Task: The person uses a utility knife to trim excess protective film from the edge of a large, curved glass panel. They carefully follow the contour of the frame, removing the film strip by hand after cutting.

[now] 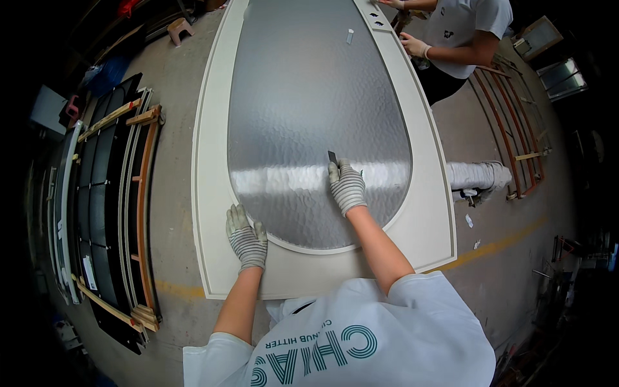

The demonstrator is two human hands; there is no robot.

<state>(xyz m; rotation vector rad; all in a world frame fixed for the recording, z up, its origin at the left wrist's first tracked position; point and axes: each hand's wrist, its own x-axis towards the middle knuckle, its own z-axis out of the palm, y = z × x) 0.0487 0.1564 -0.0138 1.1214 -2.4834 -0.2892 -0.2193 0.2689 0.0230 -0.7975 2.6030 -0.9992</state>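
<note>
A large cream door panel lies flat before me, with a rounded textured glass pane set into it. My right hand, in a striped work glove, is over the lower part of the glass. Its fingers grip a small dark flat blade, perhaps a scraper, that points away from me. My left hand, gloved the same way, rests with fingers stretched out on the cream frame at the lower left of the glass. Near the pane's far end lies a small pale strip.
At the far right, a co-worker in a white shirt works at the panel's edge with gloved hands. Stacked framed panels stand on the left. A wrapped white roll juts out at right, near reddish metal racks. A pink stool is far left.
</note>
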